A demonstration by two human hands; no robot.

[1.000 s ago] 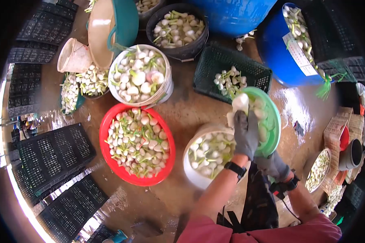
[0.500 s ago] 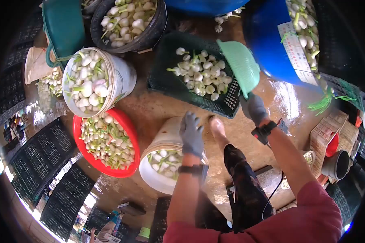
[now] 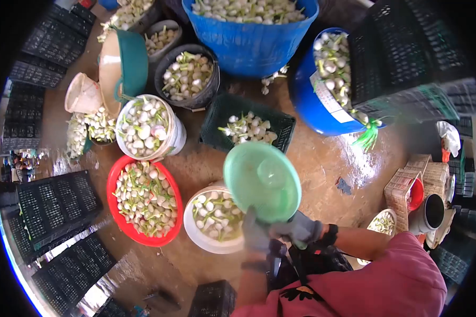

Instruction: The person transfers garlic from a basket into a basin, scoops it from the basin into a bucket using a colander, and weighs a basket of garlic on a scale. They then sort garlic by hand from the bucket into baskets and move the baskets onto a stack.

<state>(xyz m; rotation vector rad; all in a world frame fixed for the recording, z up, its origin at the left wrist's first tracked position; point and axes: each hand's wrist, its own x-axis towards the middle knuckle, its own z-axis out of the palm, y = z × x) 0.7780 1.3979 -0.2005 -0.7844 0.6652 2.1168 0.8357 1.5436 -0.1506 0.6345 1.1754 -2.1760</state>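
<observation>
Basin [image 3: 256,177], pale green, raised near white bucket [image 3: 206,239] and dark crate [image 3: 215,124].
Right hand [image 3: 301,231], gloved: fingers curled, pinching the near rim. Left hand [image 3: 255,232], gloved, at same rim; blurred, cannot tell whether gripping. Inside faces camera. Bulbs [image 3: 217,211] in bucket; more bulbs in crate.

The green basin [image 3: 267,182] is gripped at its near rim by the blurred left hand [image 3: 256,233]. Beside it, just below that rim, the right hand [image 3: 297,230] is held with bent fingers; the right forearm [image 3: 354,242] is angled toward the basin from its right.
</observation>
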